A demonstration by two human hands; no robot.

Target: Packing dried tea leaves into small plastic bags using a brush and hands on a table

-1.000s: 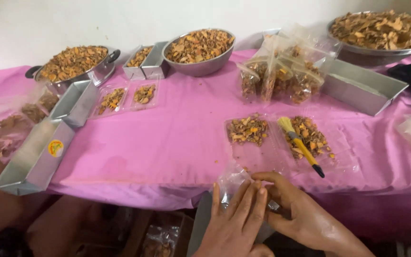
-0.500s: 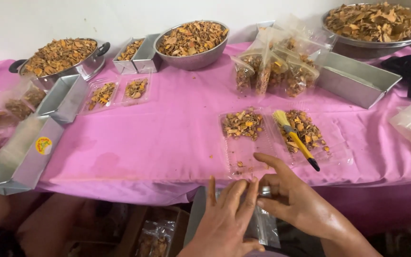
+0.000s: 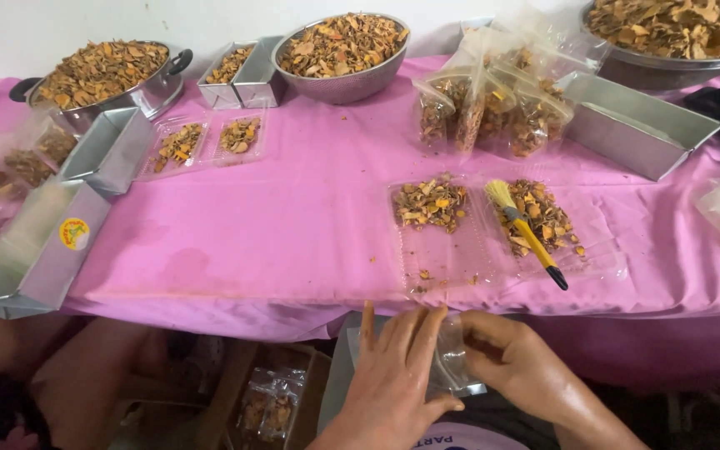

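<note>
1. My left hand (image 3: 397,375) and right hand (image 3: 514,371) pinch a small clear plastic bag (image 3: 452,362) between them, fingers closed on its edges, below the tabletop (image 3: 293,225) edge.
2. One bag held; beyond my hands lie two clear trays (image 3: 447,250) of dried chips and one yellow brush (image 3: 527,236).
3. The bag's long axis runs away from me, its mouth upward.

pink tablecloth (image 3: 293,225) | steel bowl (image 3: 341,50) | yellow brush (image 3: 529,237) | filled bags (image 3: 493,108)
</note>
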